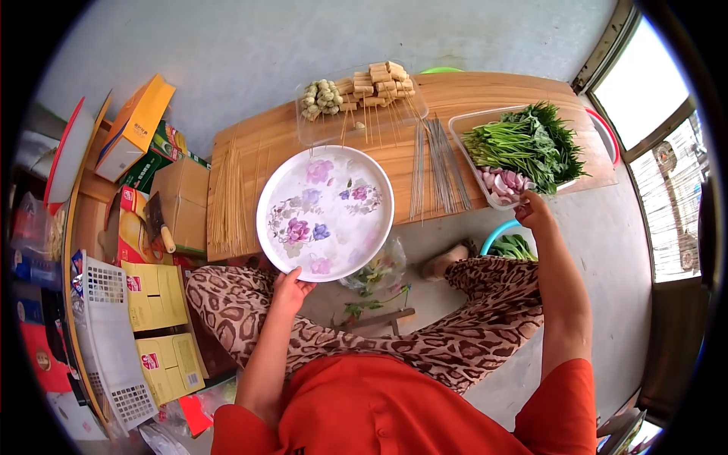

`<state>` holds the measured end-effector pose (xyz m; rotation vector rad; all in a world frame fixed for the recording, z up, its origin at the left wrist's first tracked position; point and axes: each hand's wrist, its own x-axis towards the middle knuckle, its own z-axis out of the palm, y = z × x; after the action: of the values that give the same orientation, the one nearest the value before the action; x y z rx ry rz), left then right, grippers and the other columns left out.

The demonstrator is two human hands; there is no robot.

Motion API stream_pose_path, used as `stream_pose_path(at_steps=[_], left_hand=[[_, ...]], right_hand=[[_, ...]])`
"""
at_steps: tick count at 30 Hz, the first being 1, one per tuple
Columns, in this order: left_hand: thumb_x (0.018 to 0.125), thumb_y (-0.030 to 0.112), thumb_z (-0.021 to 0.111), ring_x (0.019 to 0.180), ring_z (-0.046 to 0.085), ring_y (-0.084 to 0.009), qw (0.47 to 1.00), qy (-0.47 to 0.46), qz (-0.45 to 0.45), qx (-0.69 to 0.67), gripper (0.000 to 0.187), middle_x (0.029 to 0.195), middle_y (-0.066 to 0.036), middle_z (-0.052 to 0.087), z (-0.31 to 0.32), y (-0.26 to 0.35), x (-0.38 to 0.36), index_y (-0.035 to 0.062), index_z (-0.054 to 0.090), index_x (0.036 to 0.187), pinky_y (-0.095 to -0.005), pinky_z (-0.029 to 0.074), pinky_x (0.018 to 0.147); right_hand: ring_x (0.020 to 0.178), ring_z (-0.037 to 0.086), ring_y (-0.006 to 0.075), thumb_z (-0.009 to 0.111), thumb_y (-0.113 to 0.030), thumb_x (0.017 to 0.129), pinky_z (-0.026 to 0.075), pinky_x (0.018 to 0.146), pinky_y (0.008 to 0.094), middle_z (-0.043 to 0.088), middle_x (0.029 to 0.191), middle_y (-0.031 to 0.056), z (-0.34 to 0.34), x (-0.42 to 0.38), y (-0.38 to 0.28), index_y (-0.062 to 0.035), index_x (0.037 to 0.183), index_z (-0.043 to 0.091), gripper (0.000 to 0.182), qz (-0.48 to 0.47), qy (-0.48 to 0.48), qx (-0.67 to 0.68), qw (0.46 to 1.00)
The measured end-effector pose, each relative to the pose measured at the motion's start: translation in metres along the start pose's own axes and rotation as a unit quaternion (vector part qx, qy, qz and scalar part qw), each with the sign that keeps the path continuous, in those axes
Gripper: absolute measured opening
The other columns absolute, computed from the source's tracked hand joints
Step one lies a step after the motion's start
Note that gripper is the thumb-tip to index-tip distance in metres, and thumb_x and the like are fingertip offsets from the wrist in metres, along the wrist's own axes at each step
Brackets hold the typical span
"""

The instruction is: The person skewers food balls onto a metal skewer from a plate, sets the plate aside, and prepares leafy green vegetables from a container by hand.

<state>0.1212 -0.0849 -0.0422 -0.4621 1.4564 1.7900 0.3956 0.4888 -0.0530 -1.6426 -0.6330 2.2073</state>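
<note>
Left grip was clamped on near rim of floral plate, which spread out ahead of it; one-handed hold probably needed firm thumb, level wrist. Right grip met tray corner, clamped or not couldn't tell; purple-white chunks lay just beside.

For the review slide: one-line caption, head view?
Left hand holds a round floral tray; right hand is at the corner of a clear tub of leafy greens.

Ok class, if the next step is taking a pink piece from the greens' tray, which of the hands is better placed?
Probably the right hand: it is at the tray's corner, beside the pink pieces. The left hand is farther off, at the floral plate's near rim.
</note>
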Motion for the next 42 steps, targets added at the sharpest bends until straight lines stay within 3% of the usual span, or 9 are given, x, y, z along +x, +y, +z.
stream_pose_path(at_steps=[7, 14, 19, 27, 28, 32, 37, 40, 42], left_hand=[[0.087, 0.008, 0.052, 0.095, 0.058, -0.0256, 0.999, -0.017, 0.019, -0.019, 0.040, 0.115, -0.014, 0.055, 0.019, 0.004, -0.029, 0.0058, 0.040, 0.126, -0.0414, 0.051, 0.071], [0.088, 0.007, 0.047, 0.101, 0.058, -0.0284, 0.998, -0.042, 0.016, 0.051, 0.048, 0.121, -0.016, 0.052, 0.023, 0.000, -0.069, 0.0073, 0.033, 0.134, -0.0397, 0.055, 0.068], [0.087, 0.006, 0.050, 0.106, 0.057, -0.0277, 0.992, -0.102, 0.013, 0.068, 0.052, 0.125, -0.015, 0.049, 0.051, 0.002, -0.102, 0.0034, 0.031, 0.135, -0.0395, 0.057, 0.073], [0.087, 0.007, 0.054, 0.108, 0.056, -0.0264, 0.972, -0.217, -0.033, 0.084, 0.052, 0.125, -0.012, 0.050, 0.135, -0.008, -0.092, 0.0047, 0.034, 0.135, -0.0396, 0.055, 0.078], [0.087, 0.009, 0.055, 0.108, 0.056, -0.0258, 0.970, -0.224, -0.033, 0.085, 0.053, 0.125, -0.012, 0.050, 0.148, -0.011, -0.088, 0.0046, 0.034, 0.134, -0.0393, 0.055, 0.078], [0.087, 0.009, 0.055, 0.105, 0.058, -0.0260, 0.960, -0.256, -0.044, 0.106, 0.046, 0.123, -0.012, 0.052, 0.194, -0.020, -0.062, 0.0046, 0.038, 0.130, -0.0409, 0.055, 0.077], [0.087, 0.011, 0.055, 0.102, 0.059, -0.0262, 0.953, -0.281, -0.070, 0.088, 0.042, 0.119, -0.012, 0.054, 0.260, -0.044, -0.022, 0.0067, 0.040, 0.126, -0.0431, 0.056, 0.078], [0.086, 0.009, 0.057, 0.102, 0.059, -0.0272, 0.954, -0.281, -0.073, 0.072, 0.040, 0.117, -0.011, 0.055, 0.305, -0.060, -0.004, 0.0078, 0.042, 0.123, -0.0453, 0.056, 0.078], [0.086, 0.008, 0.056, 0.103, 0.059, -0.0284, 0.954, -0.279, -0.083, 0.077, 0.040, 0.117, -0.012, 0.055, 0.332, -0.067, 0.008, 0.0085, 0.042, 0.123, -0.0456, 0.055, 0.078]], right_hand=[[0.043, 0.035, 0.0128, 0.062, -0.013, 0.074, 0.026, 0.036, 0.0246, 0.036, 0.053, 0.0000, 0.019, -0.028, 0.006, -0.0104, 0.066, 0.041, 0.022, -0.037, -0.034, 0.014, 0.999], [0.038, 0.025, 0.0111, 0.054, -0.007, 0.074, 0.022, 0.036, 0.0247, 0.025, 0.050, -0.0029, 0.042, -0.037, 0.000, -0.0135, 0.068, 0.036, 0.020, -0.077, -0.070, 0.129, 0.986], [0.046, 0.037, 0.0144, 0.045, -0.005, 0.079, 0.031, 0.042, 0.0269, 0.042, 0.059, 0.0018, 0.053, -0.043, -0.009, -0.0085, 0.079, 0.044, 0.003, -0.091, -0.218, 0.197, 0.951], [0.050, 0.039, 0.0133, 0.050, -0.012, 0.080, 0.033, 0.042, 0.0250, 0.042, 0.064, 0.0033, 0.045, -0.056, -0.028, -0.0085, 0.078, 0.046, 0.006, -0.205, -0.047, 0.134, 0.968], [0.050, 0.040, 0.0117, 0.053, -0.012, 0.077, 0.031, 0.043, 0.0246, 0.046, 0.062, 0.0016, 0.044, -0.065, -0.029, -0.0100, 0.070, 0.048, 0.008, -0.218, -0.037, 0.121, 0.968], [0.047, 0.038, 0.0118, 0.053, -0.012, 0.078, 0.032, 0.041, 0.0235, 0.051, 0.063, 0.0042, 0.043, -0.079, -0.037, -0.0056, 0.074, 0.052, 0.008, -0.214, -0.063, 0.161, 0.962], [0.051, 0.042, 0.0126, 0.052, -0.011, 0.079, 0.035, 0.044, 0.0249, 0.046, 0.066, 0.0041, 0.047, -0.087, -0.040, -0.0072, 0.077, 0.047, 0.007, -0.197, -0.128, 0.176, 0.956], [0.044, 0.037, 0.0077, 0.047, -0.007, 0.079, 0.033, 0.040, 0.0206, 0.049, 0.063, 0.0030, 0.052, -0.096, -0.038, -0.0033, 0.084, 0.051, 0.007, -0.218, -0.131, 0.199, 0.946], [0.050, 0.043, 0.0150, 0.052, -0.010, 0.078, 0.036, 0.043, 0.0265, 0.047, 0.065, 0.0056, 0.049, -0.096, -0.037, -0.0059, 0.077, 0.047, 0.006, -0.227, -0.111, 0.174, 0.952]])
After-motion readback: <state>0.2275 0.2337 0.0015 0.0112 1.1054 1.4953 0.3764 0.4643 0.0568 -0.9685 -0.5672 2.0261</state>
